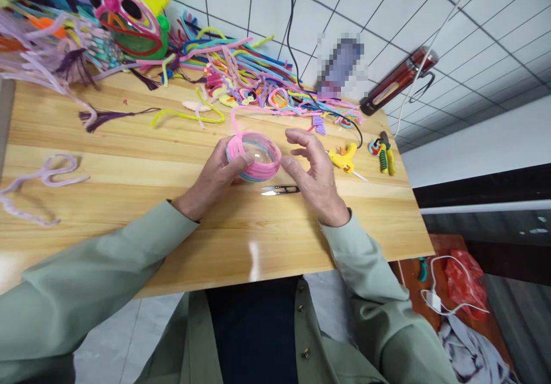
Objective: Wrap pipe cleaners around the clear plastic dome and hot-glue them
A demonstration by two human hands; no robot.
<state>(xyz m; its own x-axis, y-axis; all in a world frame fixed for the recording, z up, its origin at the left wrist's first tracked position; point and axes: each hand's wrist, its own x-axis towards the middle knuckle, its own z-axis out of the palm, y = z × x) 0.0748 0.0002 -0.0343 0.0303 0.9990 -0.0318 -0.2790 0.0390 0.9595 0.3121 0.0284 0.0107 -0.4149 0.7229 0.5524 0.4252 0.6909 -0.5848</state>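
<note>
My left hand [219,171] grips a round, clear bowl-like piece wrapped in pink and light blue pipe cleaners [262,170], its thumb over the near rim. From the piece's upper left, a loose pink pipe cleaner [235,121] rises and bends off to the right. My right hand [314,171] is beside the right edge, fingers apart and curved, the thumb tip close to the pink rim; whether it touches, I cannot tell. Below the piece, small thread snips [282,190] lie on the wooden table [206,258], partly behind my right hand.
Many coloured pipe cleaners [258,65] pile along the back, near a fish-like figure [133,22]. On the right lie a yellow glue gun [344,157] with a black cord, and green-yellow pliers [386,154]. A red flask [400,80] stands behind. A lilac pipe cleaner [51,171] lies left.
</note>
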